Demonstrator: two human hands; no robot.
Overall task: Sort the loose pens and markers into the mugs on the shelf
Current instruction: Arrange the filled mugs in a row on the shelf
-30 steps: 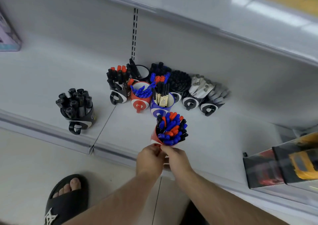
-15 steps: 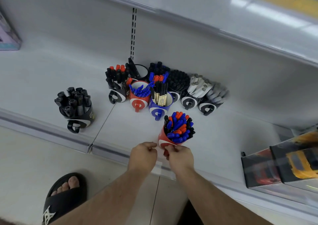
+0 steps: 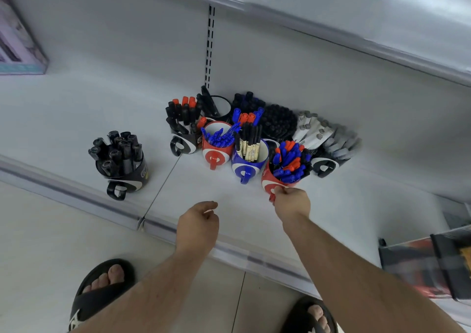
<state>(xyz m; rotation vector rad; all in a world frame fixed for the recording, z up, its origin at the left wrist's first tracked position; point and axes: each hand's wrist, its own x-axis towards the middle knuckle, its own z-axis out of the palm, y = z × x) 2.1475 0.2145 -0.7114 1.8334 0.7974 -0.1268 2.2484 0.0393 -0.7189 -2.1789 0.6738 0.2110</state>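
- Head view, looking down onto a white shelf point(image 3: 76, 118): no loose pen or marker lies on it, and every pen that shows stands in a mug, so the sorting looks close to done as far as this view reaches.
- A cluster of filled mugs sits against the back wall, among them a red mug of blue pens point(image 3: 217, 147) and a blue mug of pale-barrelled pens point(image 3: 251, 158); a black mug of black markers point(image 3: 121, 163) stands well apart to the left, near the front edge.
- The front red mug point(image 3: 276, 178), packed with mixed red, blue and black pens, stands just right of the blue mug, touching or nearly touching the cluster.
- What seems left: settling this mixed mug in place, and perhaps separating its colours, judging by the task.
- The right hand point(image 3: 291, 201) reaches forward with the arm extended, fingers curled about the front red mug's handle at its near side.
- The left hand point(image 3: 198, 224) hovers over the shelf's front edge, apart from every mug, fingers loosely curled and holding nothing.
- Two sandalled feet show on the floor below.
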